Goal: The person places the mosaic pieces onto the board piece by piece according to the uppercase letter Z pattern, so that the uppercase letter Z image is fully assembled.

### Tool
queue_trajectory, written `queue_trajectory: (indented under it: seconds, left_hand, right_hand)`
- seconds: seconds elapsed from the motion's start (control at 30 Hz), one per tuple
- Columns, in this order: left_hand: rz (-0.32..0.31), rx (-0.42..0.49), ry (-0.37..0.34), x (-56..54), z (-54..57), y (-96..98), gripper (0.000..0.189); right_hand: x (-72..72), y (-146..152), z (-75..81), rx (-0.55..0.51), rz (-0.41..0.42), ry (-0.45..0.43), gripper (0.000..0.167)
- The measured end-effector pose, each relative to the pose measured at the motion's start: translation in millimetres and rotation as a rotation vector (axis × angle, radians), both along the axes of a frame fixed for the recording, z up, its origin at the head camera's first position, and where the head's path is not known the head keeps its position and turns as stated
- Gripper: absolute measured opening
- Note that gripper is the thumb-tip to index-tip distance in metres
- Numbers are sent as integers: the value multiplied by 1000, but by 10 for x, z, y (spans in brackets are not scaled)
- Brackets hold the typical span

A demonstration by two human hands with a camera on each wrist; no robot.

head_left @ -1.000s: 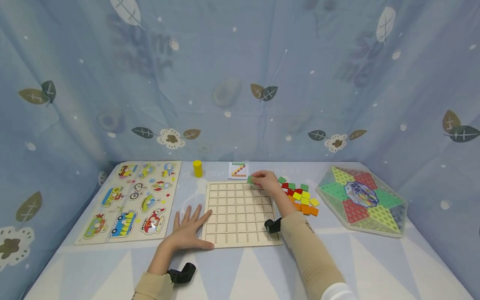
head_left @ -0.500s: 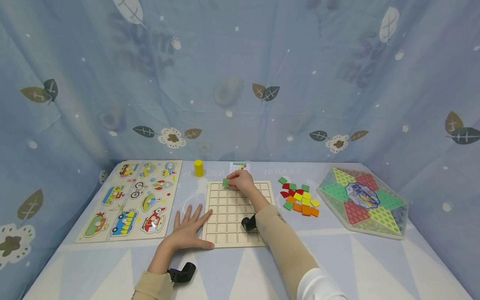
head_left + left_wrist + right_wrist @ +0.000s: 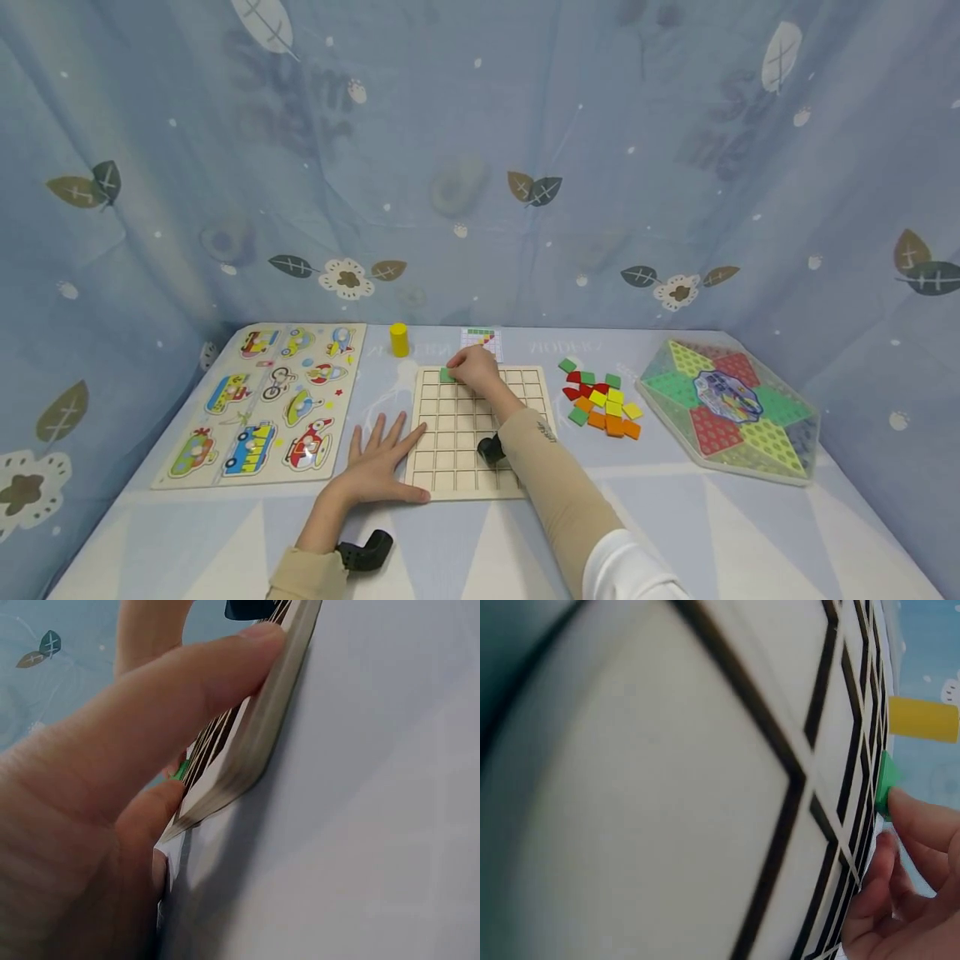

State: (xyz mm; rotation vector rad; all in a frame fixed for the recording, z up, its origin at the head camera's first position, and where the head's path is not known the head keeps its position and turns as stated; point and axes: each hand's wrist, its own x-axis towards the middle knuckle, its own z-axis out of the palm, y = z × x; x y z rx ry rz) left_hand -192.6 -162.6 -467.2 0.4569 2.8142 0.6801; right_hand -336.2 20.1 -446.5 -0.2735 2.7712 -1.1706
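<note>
Fingertips of the right hand (image 3: 474, 367) pinch a green tile (image 3: 447, 375) at the far row of the grid board (image 3: 480, 425), second cell in from its left corner as far as the head view shows; whether the tile is already seated in the cell or just above it I cannot tell. The right wrist view shows the tile (image 3: 886, 784) on edge beyond the board's black lines, fingers (image 3: 922, 825) curled against it. The tile lies just left of the knuckles, so the right hand is the nearer one by far.

The left hand (image 3: 378, 462) lies flat with fingers spread on the table (image 3: 750, 533), its thumb and forefinger against the board's near left corner; the left wrist view shows the thumb (image 3: 195, 697) resting on the board's edge (image 3: 255, 742).

Right of the board sits a pile of loose tiles (image 3: 600, 396) in green, red, yellow and orange, well apart from the right hand. Behind the board stand a pattern card (image 3: 481, 338) and a yellow cylinder (image 3: 398, 339). A vehicle puzzle (image 3: 262, 400) lies to the left, a star board (image 3: 727, 406) to the far right.
</note>
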Motion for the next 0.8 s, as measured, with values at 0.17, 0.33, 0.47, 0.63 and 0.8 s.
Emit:
queue_trajectory:
  seconds: [0.17, 0.33, 0.47, 0.63, 0.8]
  left_hand:
    - [-4, -14, 1, 4, 4, 10, 105]
    - [4, -13, -3, 7, 16, 12, 105]
    - [1, -3, -6, 9, 24, 14, 106]
    - [-2, 2, -7, 7, 19, 10, 106]
    - [-5, 2, -6, 8, 18, 6, 106]
  right_hand:
    - [1, 11, 12, 31, 8, -16, 8]
    - [-18, 56, -12, -31, 4, -32, 11]
    - [-32, 183, -16, -184, 3, -63, 16]
    - [-48, 345, 26, -281, -13, -76, 20]
    - [-39, 518, 79, -305, -38, -69, 20]
